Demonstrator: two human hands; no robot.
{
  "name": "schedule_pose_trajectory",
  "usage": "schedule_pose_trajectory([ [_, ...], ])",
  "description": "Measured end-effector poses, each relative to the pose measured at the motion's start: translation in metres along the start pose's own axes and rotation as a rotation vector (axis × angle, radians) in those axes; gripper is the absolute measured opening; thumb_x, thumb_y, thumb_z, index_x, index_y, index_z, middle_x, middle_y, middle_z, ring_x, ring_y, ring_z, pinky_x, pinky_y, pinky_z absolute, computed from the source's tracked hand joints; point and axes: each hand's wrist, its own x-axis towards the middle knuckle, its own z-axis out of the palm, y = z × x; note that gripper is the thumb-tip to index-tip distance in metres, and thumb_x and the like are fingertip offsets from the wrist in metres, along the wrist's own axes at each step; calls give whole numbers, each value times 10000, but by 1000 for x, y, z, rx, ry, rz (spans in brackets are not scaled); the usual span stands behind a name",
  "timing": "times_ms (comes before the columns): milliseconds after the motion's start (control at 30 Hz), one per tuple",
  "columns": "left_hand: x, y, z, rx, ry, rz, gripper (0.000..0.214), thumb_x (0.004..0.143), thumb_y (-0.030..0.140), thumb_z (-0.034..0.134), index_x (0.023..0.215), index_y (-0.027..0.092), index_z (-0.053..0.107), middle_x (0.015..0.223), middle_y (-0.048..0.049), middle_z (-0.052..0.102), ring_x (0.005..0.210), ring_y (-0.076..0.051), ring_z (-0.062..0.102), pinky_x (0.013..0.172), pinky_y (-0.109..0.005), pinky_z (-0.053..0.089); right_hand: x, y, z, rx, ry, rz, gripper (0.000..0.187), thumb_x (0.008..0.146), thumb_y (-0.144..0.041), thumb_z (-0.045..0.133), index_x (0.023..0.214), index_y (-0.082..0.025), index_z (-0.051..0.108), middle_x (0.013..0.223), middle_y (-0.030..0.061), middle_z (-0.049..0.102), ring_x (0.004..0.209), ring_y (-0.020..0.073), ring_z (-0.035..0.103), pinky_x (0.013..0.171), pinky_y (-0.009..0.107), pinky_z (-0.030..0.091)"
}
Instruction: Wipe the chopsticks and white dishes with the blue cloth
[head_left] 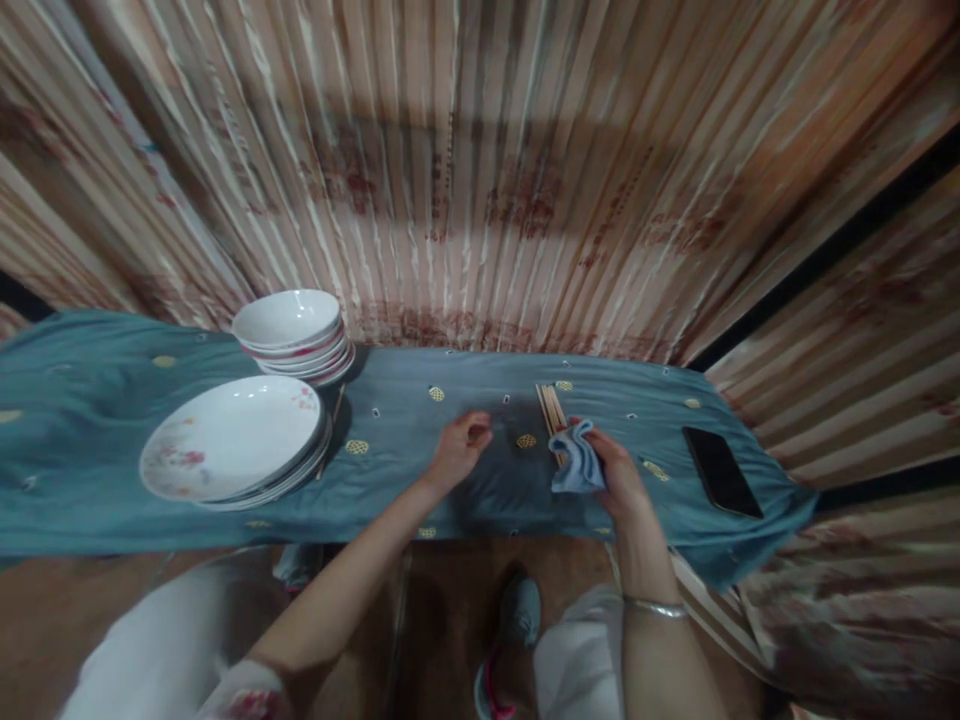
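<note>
Decent open strip of tablecloth (401,445) between the plate stack (232,437) and the left hand (458,448), easy enough to slide through, though a thin stick (338,408) edges in beside the plates. Bowls (292,325) block behind them. Chopsticks (550,405) and the blue cloth (577,460) at the right hand (616,468) clog things further over, then there's a gap before the phone (721,472).

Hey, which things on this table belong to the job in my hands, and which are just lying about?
Apparently part of the job:
blue cloth, held in the right hand
chopsticks, partly covered by the cloth

Not being handled, perhaps just lying about:
dark phone-like object
stacked plates
stacked bowls
</note>
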Motion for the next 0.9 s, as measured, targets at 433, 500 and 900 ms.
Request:
schedule_pose_trajectory([
  [433, -98, -51, -112, 894, 345, 18, 452, 840, 302, 537, 1264, 148, 551, 1428, -185, 454, 1403, -345, 255, 1056, -578, 294, -6, 8, 61, 13, -117, 71, 249, 651, -256, 653, 883, -188, 712, 808, 15, 759, 746, 181, 708, 661, 260, 552],
  [500, -101, -50, -111, 932, 334, 19, 440, 862, 321, 511, 1267, 155, 551, 1437, -183, 445, 1407, -340, 248, 1052, -589, 281, -4, 10, 66, 17, -128, 73, 253, 650, -259, 649, 883, -184, 714, 796, 17, 758, 731, 179, 707, 635, 253, 547],
  [900, -120, -46, -116, 940, 319, 19, 332, 886, 298, 478, 1179, 208, 606, 1405, -163, 495, 1339, -304, 389, 1053, -644, 212, -3, 17, 80, 4, -153, 93, 243, 638, -246, 661, 866, -184, 719, 783, 13, 757, 665, 164, 695, 594, 241, 531],
])
